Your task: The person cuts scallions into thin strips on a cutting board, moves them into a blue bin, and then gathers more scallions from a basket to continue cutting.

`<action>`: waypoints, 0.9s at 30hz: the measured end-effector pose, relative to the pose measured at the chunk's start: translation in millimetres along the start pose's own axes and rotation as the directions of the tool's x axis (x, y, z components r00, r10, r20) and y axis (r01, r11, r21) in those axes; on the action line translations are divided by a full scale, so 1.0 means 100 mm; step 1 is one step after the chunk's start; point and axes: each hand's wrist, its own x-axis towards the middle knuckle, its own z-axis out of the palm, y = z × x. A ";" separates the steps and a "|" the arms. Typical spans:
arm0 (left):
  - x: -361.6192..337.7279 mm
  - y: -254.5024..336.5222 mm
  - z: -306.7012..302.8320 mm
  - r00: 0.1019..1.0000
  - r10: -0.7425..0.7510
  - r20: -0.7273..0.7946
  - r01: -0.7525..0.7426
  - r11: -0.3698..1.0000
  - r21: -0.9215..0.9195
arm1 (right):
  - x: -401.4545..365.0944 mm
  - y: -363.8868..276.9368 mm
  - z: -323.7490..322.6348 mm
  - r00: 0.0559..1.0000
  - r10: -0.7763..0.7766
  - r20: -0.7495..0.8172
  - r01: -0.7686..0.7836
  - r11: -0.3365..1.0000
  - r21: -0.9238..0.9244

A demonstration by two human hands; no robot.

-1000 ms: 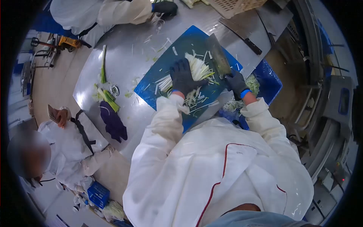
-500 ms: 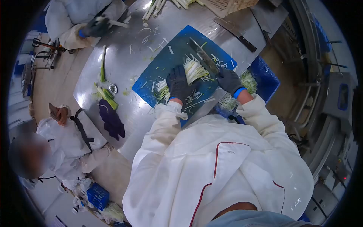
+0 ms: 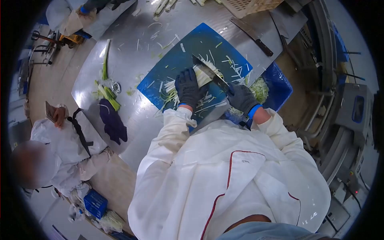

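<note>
On a blue cutting board point(image 3: 176, 52) lies a bunch of leek strips point(image 3: 203, 77), white with pale green ends. My gloved left hand point(image 3: 189, 89) presses down on the bunch, fingers pointing to the far side. My gloved right hand point(image 3: 242, 98) is wrapped round the handle of a knife point(image 3: 209, 72). Its long blade lies across the right end of the strips; whether it touches the board cannot be seen. Loose slivers are scattered around both hands.
A blue crate point(image 3: 282, 88) with shredded leek point(image 3: 259, 90) stands off the board's right corner. Another knife point(image 3: 253, 37) lies near a beige basket point(image 3: 250, 6). Leek pieces point(image 3: 107, 96) and a dark purple glove point(image 3: 113, 123) lie left. Co-workers stand at left point(image 3: 60, 148) and far left point(image 3: 86, 18).
The knife has moved left, from beside the strips to across them, with my right hand shifting slightly nearer. My left hand stays on the bunch. The far co-worker's hand has moved up.
</note>
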 end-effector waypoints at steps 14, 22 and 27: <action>-0.04 -0.02 0.02 1.000 0.009 -0.023 -0.009 1.000 -0.011 | 0.65 -0.21 0.51 0.998 0.025 -0.056 -0.028 0.998 -0.049; -0.18 -0.35 -0.34 0.997 -0.053 0.065 0.059 0.994 -0.094 | 0.13 -0.22 -0.07 1.000 0.019 -0.006 -0.018 0.987 0.157; -0.27 -0.26 -0.13 0.996 -0.021 0.091 0.023 0.999 -0.022 | -0.20 -0.29 0.15 1.000 -0.028 -0.001 0.028 0.997 0.067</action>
